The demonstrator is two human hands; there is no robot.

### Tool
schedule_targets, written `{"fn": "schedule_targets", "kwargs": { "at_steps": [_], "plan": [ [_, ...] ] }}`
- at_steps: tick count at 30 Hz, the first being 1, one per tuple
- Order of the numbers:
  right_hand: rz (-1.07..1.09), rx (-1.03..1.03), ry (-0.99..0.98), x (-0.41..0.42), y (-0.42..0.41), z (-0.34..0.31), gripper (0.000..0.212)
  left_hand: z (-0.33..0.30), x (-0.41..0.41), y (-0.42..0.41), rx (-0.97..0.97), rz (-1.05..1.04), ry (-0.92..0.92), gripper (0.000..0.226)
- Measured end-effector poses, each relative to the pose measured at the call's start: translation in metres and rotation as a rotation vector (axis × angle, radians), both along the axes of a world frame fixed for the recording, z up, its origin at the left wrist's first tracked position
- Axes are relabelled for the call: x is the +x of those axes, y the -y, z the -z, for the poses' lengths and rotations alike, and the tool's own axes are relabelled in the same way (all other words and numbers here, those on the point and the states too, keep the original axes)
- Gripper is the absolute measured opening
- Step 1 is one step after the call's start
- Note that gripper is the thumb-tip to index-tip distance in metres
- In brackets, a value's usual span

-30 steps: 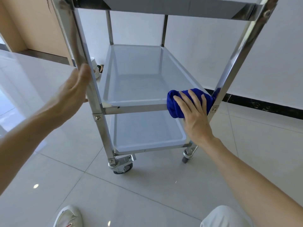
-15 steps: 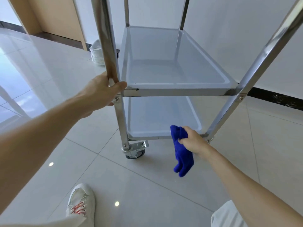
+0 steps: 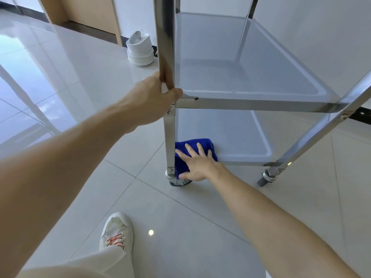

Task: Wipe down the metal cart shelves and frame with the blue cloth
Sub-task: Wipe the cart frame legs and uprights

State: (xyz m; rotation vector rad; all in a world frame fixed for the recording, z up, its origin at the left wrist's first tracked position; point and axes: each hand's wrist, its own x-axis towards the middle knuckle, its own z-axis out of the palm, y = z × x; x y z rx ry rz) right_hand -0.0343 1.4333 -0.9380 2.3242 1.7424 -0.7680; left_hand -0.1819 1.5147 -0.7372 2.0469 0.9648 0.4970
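A stainless steel cart on castors stands in front of me, with a middle shelf and a bottom shelf in view. My left hand grips the near left upright post just above the middle shelf. The blue cloth lies bunched on the near left corner of the bottom shelf, draped over its front rim. My right hand presses flat on the cloth with fingers spread and the thumb under the rim.
A stack of white plates sits on the glossy tiled floor behind the cart, by the wall. My white shoe is near the bottom centre. Castors stick out under the cart's near corners. A white wall runs along the right.
My right hand went down from the middle shelf's front right corner, carried the hanging cloth left, and now presses it on the bottom shelf's near left corner. My left hand closed around the post.
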Motion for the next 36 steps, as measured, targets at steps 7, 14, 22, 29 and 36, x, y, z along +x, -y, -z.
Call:
{"fn": "schedule_targets", "kwargs": {
  "at_steps": [7,14,22,29,36],
  "plan": [
    [0.045,0.151,0.081,-0.01,-0.011,0.007,0.082,0.006,0.001,-0.006,0.027,-0.031,0.012,0.026],
    [0.0,0.233,0.324,-0.019,-0.001,0.022,0.072,0.004,-0.007,-0.005,0.044,0.014,-0.012,0.029],
    [0.186,0.209,0.471,0.103,0.103,0.029,0.082,0.003,-0.009,-0.007,0.035,0.013,-0.015,0.026],
    [0.189,0.191,0.408,0.058,0.064,0.023,0.077,0.006,-0.007,-0.004,0.077,0.008,-0.025,0.031],
    [0.058,0.263,0.298,-0.028,-0.003,0.026,0.08,0.008,-0.011,-0.006,0.061,-0.018,0.007,0.034]
  ]
}}
